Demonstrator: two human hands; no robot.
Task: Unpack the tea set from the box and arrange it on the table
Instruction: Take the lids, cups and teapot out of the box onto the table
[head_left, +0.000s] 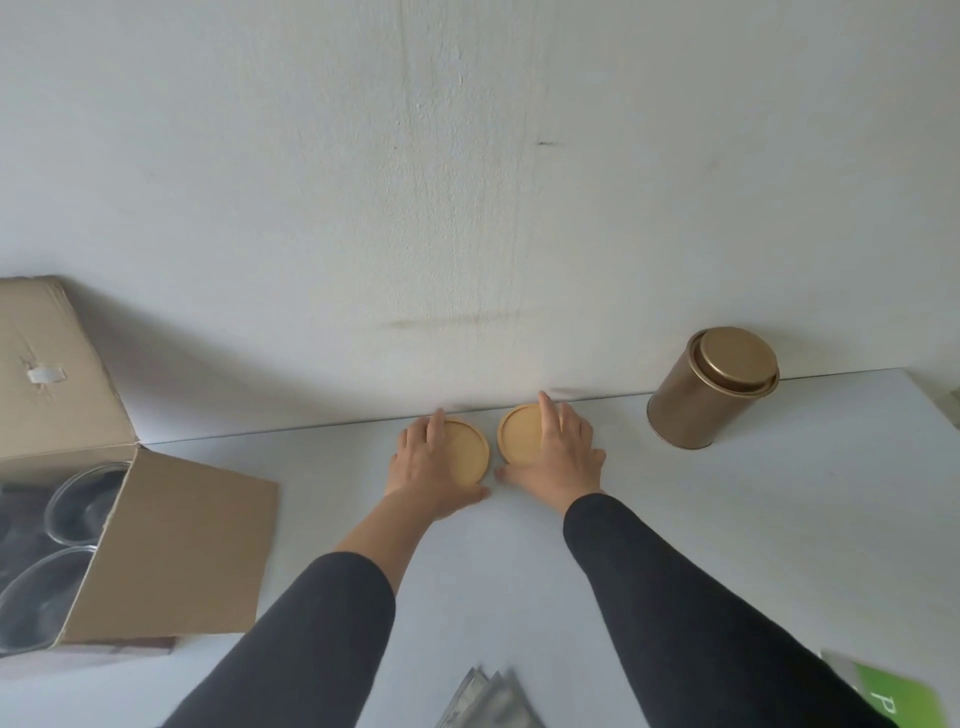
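Now | left hand (431, 462), right hand (558, 452): flat, fingers straight | pressing two round wooden coasters (470, 449)

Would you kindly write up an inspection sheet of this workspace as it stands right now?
Surface: pale grey table set against a white wall.
Job's things: two round wooden coasters, left coaster and right coaster, side by side near the wall; open cardboard box at left with clear glass vessels inside; gold metal tin standing lidded at right.
Clutter: silvery foil packets and a green card at the near edge.
Grippers: left hand and right hand each rest flat on a coaster.
Cables: nothing seen.
Surroundings: wall shows faint streaks.
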